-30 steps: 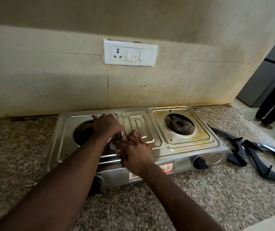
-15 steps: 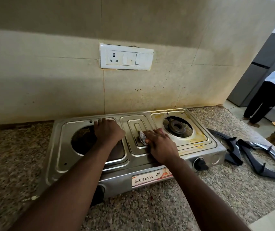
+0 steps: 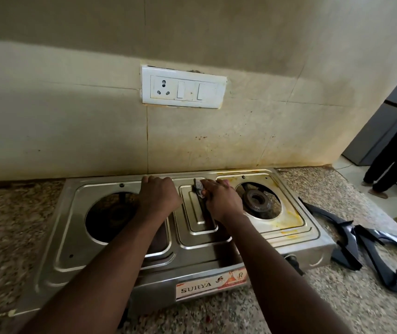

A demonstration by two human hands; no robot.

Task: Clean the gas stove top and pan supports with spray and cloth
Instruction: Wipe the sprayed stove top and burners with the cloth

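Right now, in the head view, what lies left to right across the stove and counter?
Left burner opening → left hand → right hand gripping the cloth → right burner → pan supports.

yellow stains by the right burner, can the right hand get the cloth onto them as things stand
Probably yes. The right hand grips the cloth on the middle panel just beside the yellow stains, and both pan supports lie off on the counter, so nothing covers them.

Stained beige wall (image 3: pixel 72 104), white switchboard (image 3: pixel 184 86); speckled granite tabletop (image 3: pixel 12 213); grey fridge (image 3: pixel 385 131) beyond right edge.
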